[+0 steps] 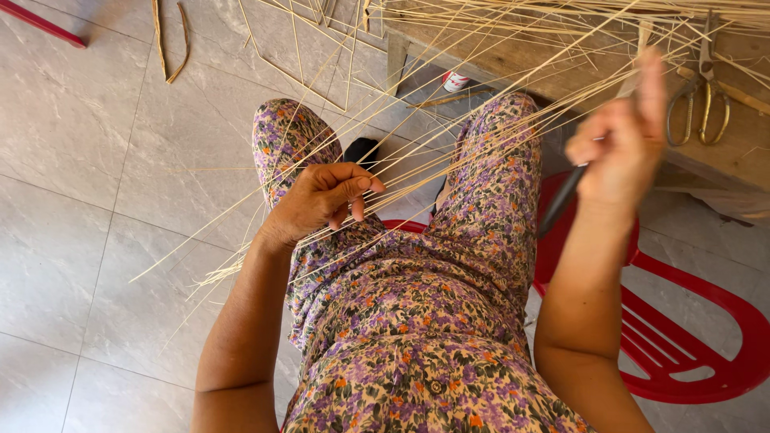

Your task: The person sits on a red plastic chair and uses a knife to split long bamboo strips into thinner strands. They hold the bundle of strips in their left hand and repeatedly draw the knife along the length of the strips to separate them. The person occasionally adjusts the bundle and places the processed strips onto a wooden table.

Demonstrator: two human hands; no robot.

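Looks like a home craft workshop for cane weaving: rough wooden workbench (513, 56) on a grey tiled floor (96, 160), old scissors (699, 96) lying on it, thin straw-coloured strips (321, 48) scattered beside it, red plastic chair (682, 337) just before it.

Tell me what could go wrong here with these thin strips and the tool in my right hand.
1. The right hand holds a dark-handled tool close above the lap; a slip might nick the leg.
2. The strips fan out loosely from the left hand; some may slide free or snap.
3. Loose strips on the floor could tangle underfoot.
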